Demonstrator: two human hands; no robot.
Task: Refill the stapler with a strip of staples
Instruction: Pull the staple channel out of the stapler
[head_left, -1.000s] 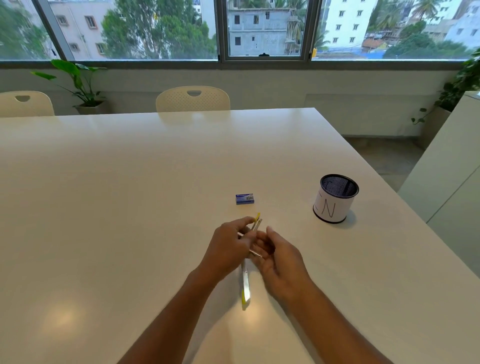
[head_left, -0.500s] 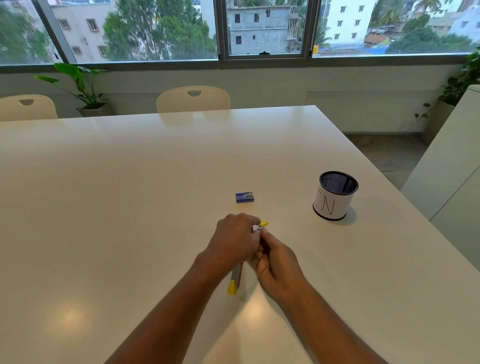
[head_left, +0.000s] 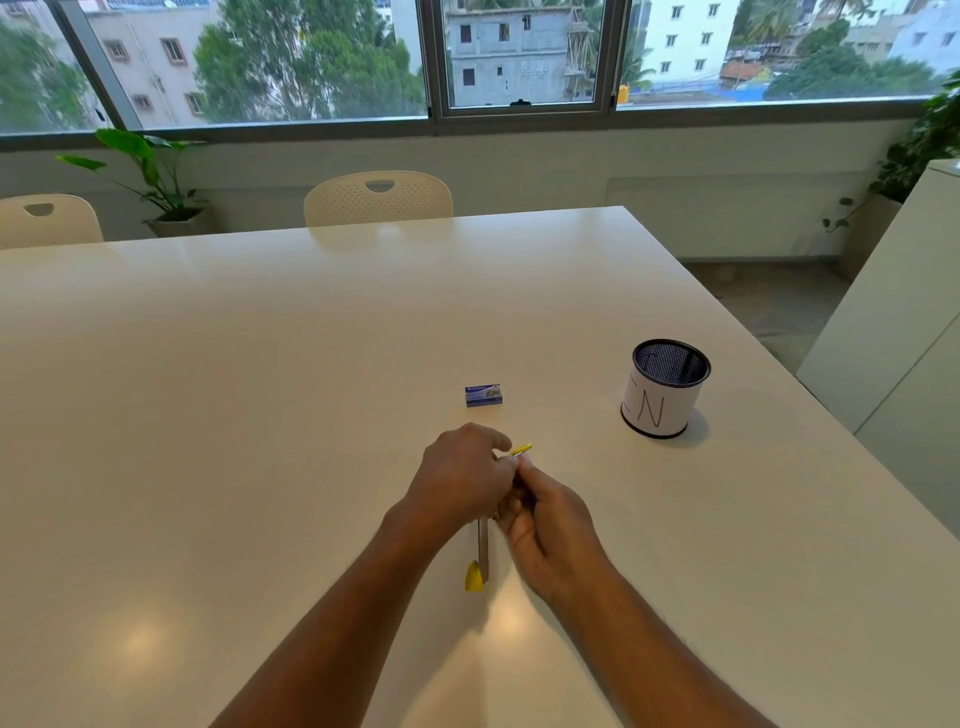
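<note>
The scene is viewed from a single head-worn camera, aimed forward and down across the glossy white table (head_left: 260, 415). The clasped hands are framed near, low at centre; beyond the grip, cream chairs (head_left: 378, 200) and windows are seen.

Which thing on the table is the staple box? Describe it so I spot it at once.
Start at the white table. Just beyond the two hands sits the staple box, left of the mesh pen cup. It is the only small, flat blue thing there.
</note>
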